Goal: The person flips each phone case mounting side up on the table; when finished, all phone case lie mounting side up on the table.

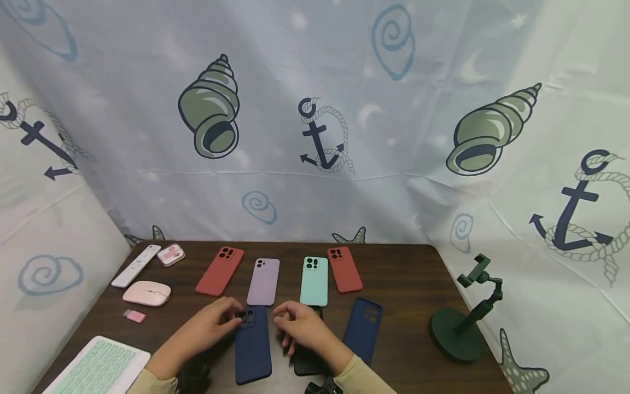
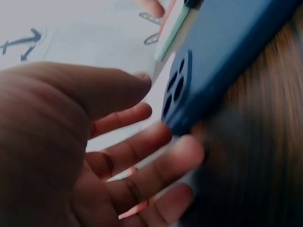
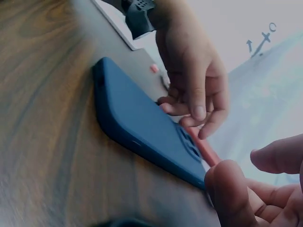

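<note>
A dark blue phone case (image 1: 253, 353) lies back side up near the front of the table, its camera cutouts at the far end. My left hand (image 1: 214, 322) is at its upper left corner, thumb and fingers apart and loosely bent. In the left wrist view, nothing sits between that thumb and the fingers. Just off the case's right side hovers my right hand (image 1: 304, 330), fingers loosely bent and holding nothing. Beneath the right hand lies a black phone case (image 1: 307, 365), partly hidden. In the right wrist view, the blue case (image 3: 142, 118) lies between both hands.
Behind lie a red case (image 1: 219, 273), a lilac case (image 1: 263, 284), a mint case (image 1: 314, 287) and another red case (image 1: 346, 273). A second blue case (image 1: 361, 334) is at right, near a green stand (image 1: 458, 336). Left are a keyboard (image 1: 98, 366), mouse (image 1: 146, 293) and remote (image 1: 136, 266).
</note>
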Available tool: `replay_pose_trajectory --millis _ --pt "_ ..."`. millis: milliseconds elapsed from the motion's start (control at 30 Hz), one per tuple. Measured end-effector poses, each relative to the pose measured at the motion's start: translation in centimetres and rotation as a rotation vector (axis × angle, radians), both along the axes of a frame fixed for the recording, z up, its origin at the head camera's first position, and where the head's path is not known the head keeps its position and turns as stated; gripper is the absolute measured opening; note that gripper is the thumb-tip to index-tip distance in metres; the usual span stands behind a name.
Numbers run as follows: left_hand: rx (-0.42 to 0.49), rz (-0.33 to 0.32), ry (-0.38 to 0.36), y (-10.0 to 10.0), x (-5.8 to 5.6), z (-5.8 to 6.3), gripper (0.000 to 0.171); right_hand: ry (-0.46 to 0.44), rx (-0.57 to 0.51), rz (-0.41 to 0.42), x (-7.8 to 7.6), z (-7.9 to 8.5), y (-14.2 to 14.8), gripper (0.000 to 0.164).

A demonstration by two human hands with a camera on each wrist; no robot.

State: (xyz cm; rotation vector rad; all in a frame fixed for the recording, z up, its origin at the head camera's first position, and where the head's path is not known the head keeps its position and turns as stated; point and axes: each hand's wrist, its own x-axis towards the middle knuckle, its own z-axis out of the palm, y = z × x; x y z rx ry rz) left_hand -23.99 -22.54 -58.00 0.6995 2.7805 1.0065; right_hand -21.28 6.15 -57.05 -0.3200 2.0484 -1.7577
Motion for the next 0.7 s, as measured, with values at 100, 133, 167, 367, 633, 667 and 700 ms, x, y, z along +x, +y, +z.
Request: replay_pose_trajectory --millis 100,133,167,367,633,667,700 --pt "0.058 -0.032 -0.063 -1.0 -0.1 -0.4 0.026 -0.025 -0.013 -0.012 -0.2 -0.6 -0.8 0.032" --pt "0.071 -0.048 -0.086 -1.3 -0.2 -0.6 0.029 -0.029 -0.015 -0.021 -0.2 -0.9 -1.0 0.032" --pt "0.081 -0.064 -0.107 -1.5 -0.2 -0.7 0.033 -0.032 -0.018 -0.031 -0.2 -1.2 -1.3 0.033" --pt "0.13 -0.108 -0.177 -1.8 -0.1 -1.4 0.046 -0.048 -0.068 -0.066 0.6 -2.4 -2.0 0.042" --pt "0.152 -0.089 -0.144 -1.6 0.1 -1.6 0.048 -0.069 -0.073 0.016 0.3 -2.5 -1.3 0.047" --pt "0.153 -0.084 -0.151 -1.5 0.1 -1.6 0.048 -0.07 -0.08 0.025 0.2 -2.6 -1.2 0.047" --pt "0.15 -0.08 -0.157 -1.5 0.1 -1.6 0.048 -0.071 -0.083 0.032 0.1 -2.7 -1.1 0.047"
